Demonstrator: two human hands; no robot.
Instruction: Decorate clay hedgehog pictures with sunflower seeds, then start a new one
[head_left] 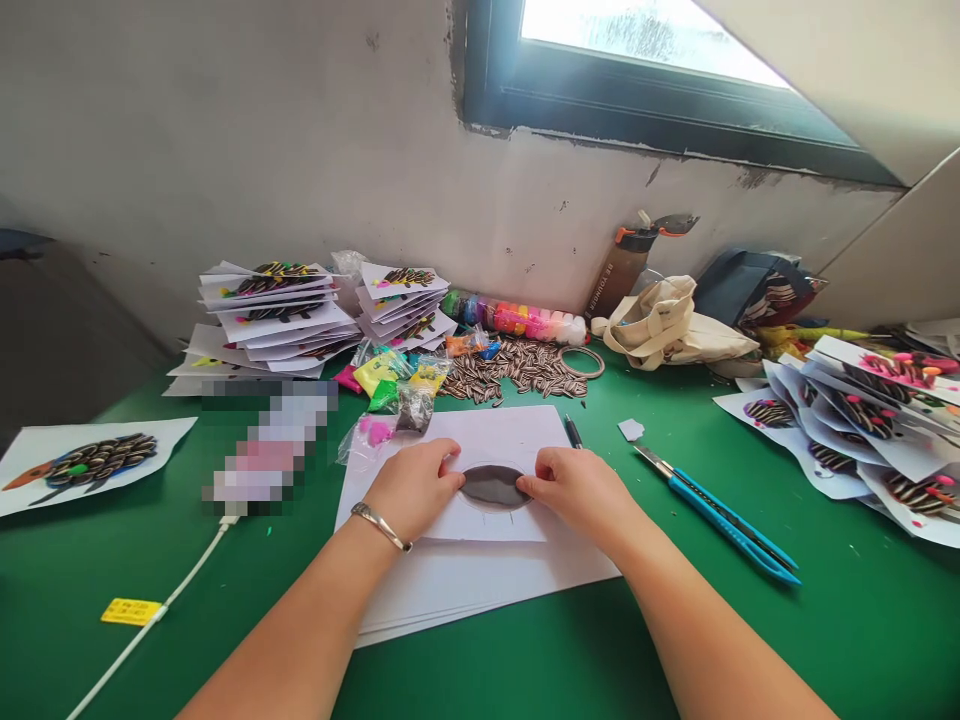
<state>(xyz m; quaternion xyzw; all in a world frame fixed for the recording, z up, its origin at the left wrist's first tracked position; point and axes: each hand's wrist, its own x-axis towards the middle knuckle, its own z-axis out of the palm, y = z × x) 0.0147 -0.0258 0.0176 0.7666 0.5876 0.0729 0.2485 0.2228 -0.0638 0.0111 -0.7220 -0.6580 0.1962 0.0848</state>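
Observation:
A dark grey oval (493, 486), which looks like modelling clay pressed flat, lies inside a drawn outline on a white sheet of paper (480, 527). Short pencil strokes show just below it. My left hand (414, 485), with a metal bracelet at the wrist, is closed, its thumb at the oval's left edge. From the other side my right hand (574, 488) is curled, thumb on the right edge. Both hands rest on the sheet, and most of the fingers are hidden. More white sheets (420, 600) lie underneath.
Right of the sheets are a blue utility knife (731, 525) and a pen (573, 432). Striped sunflower seeds (517, 365), a tape roll (581, 361) and clay bags (382, 375) sit behind. Seed pictures are stacked left (277, 320) and right (862, 410). A white cable (191, 575) crosses the left.

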